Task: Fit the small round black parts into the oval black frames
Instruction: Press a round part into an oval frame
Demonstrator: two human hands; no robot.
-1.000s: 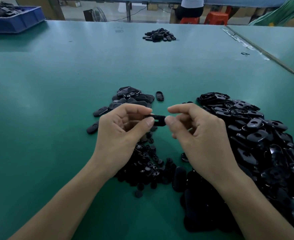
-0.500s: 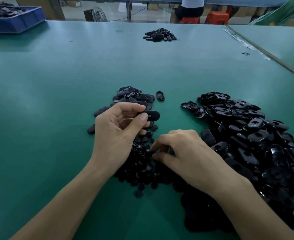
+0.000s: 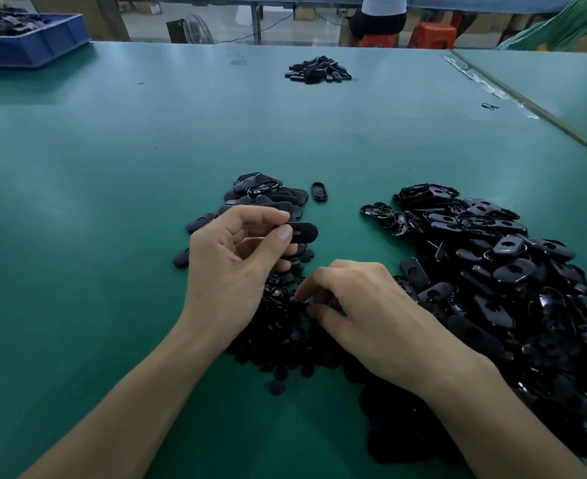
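1. The green table fills most of the frame. The work sits at lower centre and on the right.
2. A big heap of oval frames spreads down the right side, and neither hand touches it.
3. The pile of small round parts lies at lower centre, under and between the two hands.
4. The left hand, centre-left, pinches one oval frame between thumb and fingers. The frame's long axis runs left to right and its free end points right.
5. The right hand sits lower and to the right, apart from the left, with curled fingertips down in the round parts. I cannot tell whether it has one gripped.
6. The held frame lies almost straight up the picture from those fingertips, so the right hand probably brings a part up to it.
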